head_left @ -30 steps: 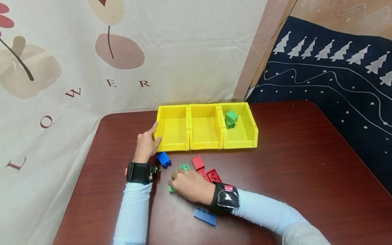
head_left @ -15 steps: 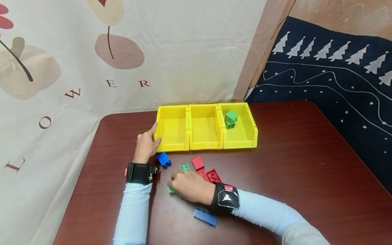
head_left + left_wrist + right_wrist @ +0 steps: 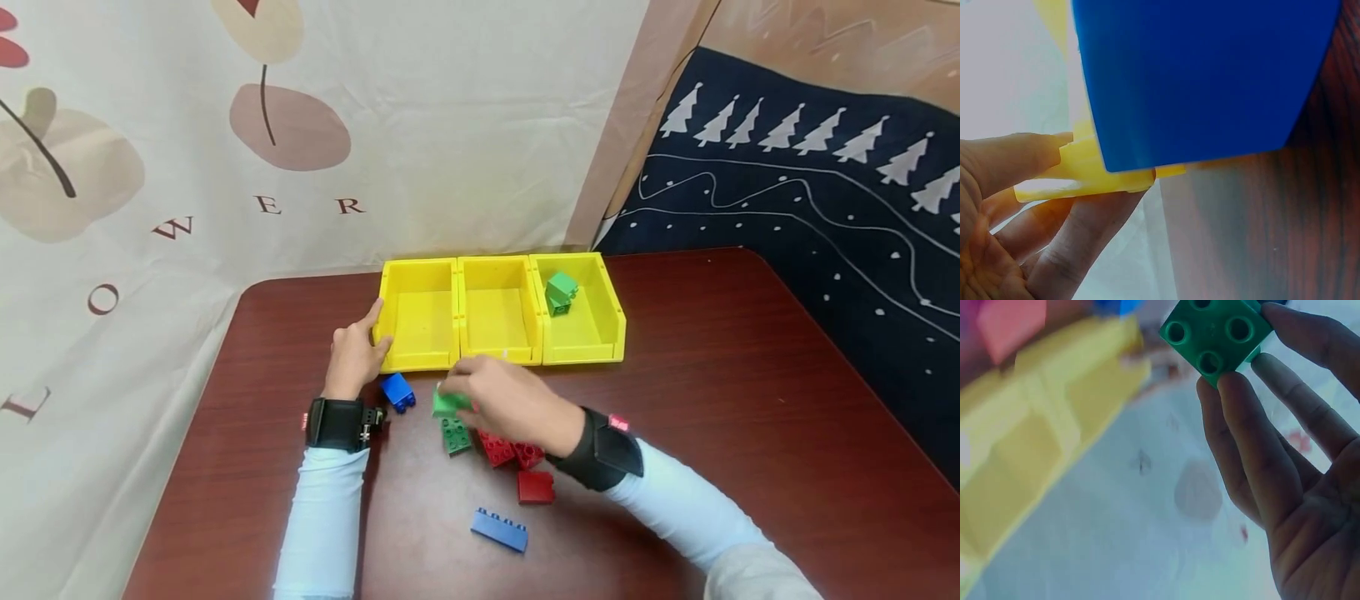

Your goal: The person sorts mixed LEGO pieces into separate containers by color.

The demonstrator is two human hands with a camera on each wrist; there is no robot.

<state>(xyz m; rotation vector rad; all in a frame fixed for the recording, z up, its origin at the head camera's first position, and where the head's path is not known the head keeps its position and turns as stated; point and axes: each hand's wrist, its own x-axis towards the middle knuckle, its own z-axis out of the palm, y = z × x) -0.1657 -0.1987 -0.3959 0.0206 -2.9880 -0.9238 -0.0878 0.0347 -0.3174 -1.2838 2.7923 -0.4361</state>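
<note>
1 hand (image 3: 517, 400) holds brick (image 3: 447, 406) near bin edges (image 3: 420, 362).

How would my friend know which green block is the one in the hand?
Find the three yellow bins in a row on the brown table. Near their front edges, the right hand pinches the green block. It alone is held; the other green blocks sit on the table or in the right-hand bin.

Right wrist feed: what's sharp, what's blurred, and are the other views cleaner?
Right wrist: green brick and right hand fairly sharp, yellow bins well out of focus; left wrist: wall cloth washed out, blue brick dark and featureless; head: cleaner, though right hand slightly blurred, table faintly glossy.
</note>
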